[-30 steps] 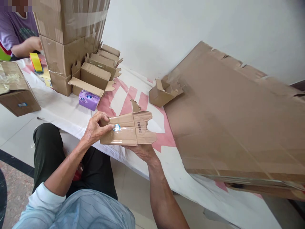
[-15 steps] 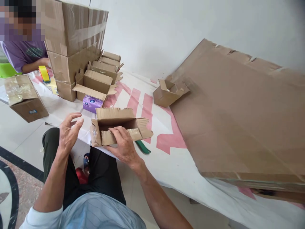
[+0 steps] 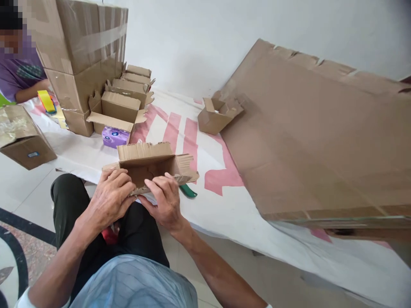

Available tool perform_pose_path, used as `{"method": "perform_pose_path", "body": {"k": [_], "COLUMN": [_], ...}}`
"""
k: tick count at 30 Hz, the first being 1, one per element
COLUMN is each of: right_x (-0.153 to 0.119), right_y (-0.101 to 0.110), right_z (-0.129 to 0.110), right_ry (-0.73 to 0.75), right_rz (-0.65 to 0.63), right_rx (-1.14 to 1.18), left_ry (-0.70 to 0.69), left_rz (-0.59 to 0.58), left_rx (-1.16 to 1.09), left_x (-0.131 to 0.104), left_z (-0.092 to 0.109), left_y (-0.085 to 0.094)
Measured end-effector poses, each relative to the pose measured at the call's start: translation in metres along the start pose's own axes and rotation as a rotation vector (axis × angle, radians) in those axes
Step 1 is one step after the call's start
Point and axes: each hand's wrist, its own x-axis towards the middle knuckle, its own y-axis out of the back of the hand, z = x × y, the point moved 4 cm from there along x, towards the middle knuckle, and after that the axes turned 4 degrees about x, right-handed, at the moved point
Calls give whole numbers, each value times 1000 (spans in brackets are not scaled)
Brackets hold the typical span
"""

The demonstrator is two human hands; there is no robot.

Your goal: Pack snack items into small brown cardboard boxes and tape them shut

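An open cardboard box (image 3: pixel 144 154) with ragged flaps stands at the near edge of the cloth-covered table, its top facing up. My left hand (image 3: pixel 112 194) is closed on the box's near left corner, fingers over the rim. Along the near side, my right hand (image 3: pixel 165 199) grips the wall, fingertips inside and thumb outside. The part of the box under both hands is hidden. Just right of it lies a green curved object (image 3: pixel 188 191), partly covered by the box. Behind the box is a purple patterned box (image 3: pixel 114 137), beside another open carton (image 3: pixel 117 109).
Taped cartons (image 3: pixel 81 42) are stacked at the back left, with several open cartons against them. A small open box (image 3: pixel 213 119) stands near a large cardboard slab (image 3: pixel 321 141) on the right. A yellow tape dispenser (image 3: pixel 46 101) and a person in purple (image 3: pixel 22 72) are far left.
My left hand has come from beside the box onto its near left corner and closed there. My right hand stays on the near wall. The view has shifted slightly right.
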Motion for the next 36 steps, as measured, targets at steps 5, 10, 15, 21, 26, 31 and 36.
{"method": "perform_pose_path", "body": {"k": [5, 10, 15, 21, 26, 31, 36], "right_x": [-11, -19, -23, -29, -40, -56, -57], "right_y": [26, 25, 16, 26, 59, 53, 54], "right_z": [-8, -4, 3, 24, 94, 130, 128], "right_ry": [36, 16, -27, -90, -609, -1162, -1280], "right_rz": [-81, -154, -199, -20, 183, -220, -188], "right_rx": [44, 91, 136, 194, 100, 531, 519], "left_ry": [22, 74, 211, 119, -61, -67, 66], "left_rz": [9, 76, 148, 83, 44, -45, -16], "left_rx": [-121, -148, 26, 56, -63, -118, -317], "left_x": [-21, -18, -15, -16, -24, -13, 16], "left_z": [-8, -14, -17, -24, -28, -33, -77], "left_y": [1, -8, -23, -28, -23, -20, -20]}}
